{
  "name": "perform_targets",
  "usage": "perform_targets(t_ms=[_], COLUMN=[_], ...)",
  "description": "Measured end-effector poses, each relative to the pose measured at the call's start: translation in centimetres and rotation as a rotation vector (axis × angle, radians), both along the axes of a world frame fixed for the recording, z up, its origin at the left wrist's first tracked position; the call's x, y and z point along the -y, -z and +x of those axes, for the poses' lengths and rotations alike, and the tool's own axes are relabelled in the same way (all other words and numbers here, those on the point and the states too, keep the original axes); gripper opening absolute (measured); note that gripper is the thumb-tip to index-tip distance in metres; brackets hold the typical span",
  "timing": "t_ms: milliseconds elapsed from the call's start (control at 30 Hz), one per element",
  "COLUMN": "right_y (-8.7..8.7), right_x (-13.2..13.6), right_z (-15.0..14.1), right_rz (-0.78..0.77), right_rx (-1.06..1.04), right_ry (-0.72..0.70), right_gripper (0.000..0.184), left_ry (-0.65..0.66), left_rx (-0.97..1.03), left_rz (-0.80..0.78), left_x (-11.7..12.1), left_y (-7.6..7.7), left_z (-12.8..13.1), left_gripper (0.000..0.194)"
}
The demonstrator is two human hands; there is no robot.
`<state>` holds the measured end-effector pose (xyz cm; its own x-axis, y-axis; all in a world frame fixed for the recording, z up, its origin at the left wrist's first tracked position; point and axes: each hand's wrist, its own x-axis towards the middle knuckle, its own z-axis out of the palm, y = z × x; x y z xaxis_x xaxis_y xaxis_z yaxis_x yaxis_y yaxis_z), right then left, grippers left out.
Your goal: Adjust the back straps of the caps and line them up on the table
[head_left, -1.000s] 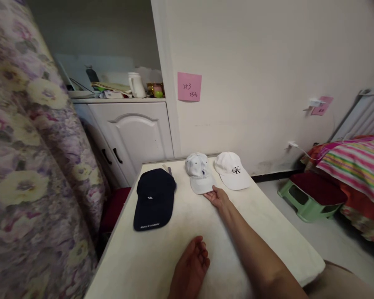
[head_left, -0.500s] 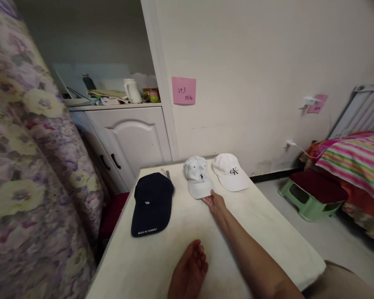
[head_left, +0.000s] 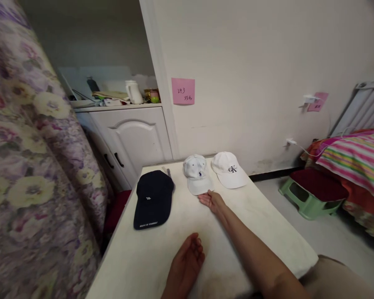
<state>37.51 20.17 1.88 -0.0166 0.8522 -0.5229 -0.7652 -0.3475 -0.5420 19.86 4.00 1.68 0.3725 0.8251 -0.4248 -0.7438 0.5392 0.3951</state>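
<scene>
A pale denim-blue baseball cap [head_left: 195, 172] with a small dark-blue emblem stands at the far side of the white table [head_left: 174, 257], brim toward me. My right hand [head_left: 214, 202] reaches to the front edge of that brim, fingers stretched out and palm turned up, the thumb by the brim. Its fingers are apart and show in front of the brim. To its right sits a white cap [head_left: 229, 168] with dark letters. A navy cap [head_left: 154, 199] lies on the left. Nearer to me, my left hand [head_left: 187, 261] holds nothing, its fingers loosely curled.
A small grey strip-like item [head_left: 168, 171] lies behind the navy cap. A floral curtain [head_left: 34, 166] hangs at left beside a white cabinet [head_left: 134, 137]. Right of the table stand a green stool [head_left: 311, 195] and a bed [head_left: 361, 162] with striped bedding.
My right hand has slid slightly off the pale blue cap's brim, so more of its fingers show. The view has shifted slightly; the caps stay in the same arrangement.
</scene>
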Motion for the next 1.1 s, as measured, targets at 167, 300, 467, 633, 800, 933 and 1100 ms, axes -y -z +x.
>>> perform_targets(t_ms=[167,300,467,633,800,933,1100], right_y=[-0.5,-0.5,0.5,1.7,2.2,2.6,2.7], right_x=[0.3,1.1,5.7,12.7,14.8,14.3,14.6], right_z=[-0.3,-0.4,0.1,3.2,5.2,4.8,4.5], right_rz=[0.040,0.086,0.224,0.392,0.445,0.461,0.487], right_rx=[0.075,0.172,0.345,0.464,0.504,0.532,0.588], right_ry=[-0.042,-0.088,-0.166,-0.280,-0.263,-0.268,-0.271], right_gripper=[0.034,0.035,0.017,0.022,0.028,0.031,0.029], left_ry=[0.009,0.023,0.005,-0.238,-0.572,-0.615,-0.625], left_rx=[-0.005,-0.015,-0.019,-0.077,-0.191,-0.233,-0.253], left_rz=[0.046,0.082,0.105,0.144,0.183,0.194,0.200], left_x=[0.2,0.4,0.8,0.5,-0.7,-1.4,-1.7], left_y=[-0.3,-0.5,-0.4,-0.9,-2.2,-2.4,-2.0], left_z=[0.1,0.2,-0.2,-3.3,-6.9,-7.7,-7.8], left_gripper=[0.012,0.011,0.013,0.022,0.031,0.031,0.033])
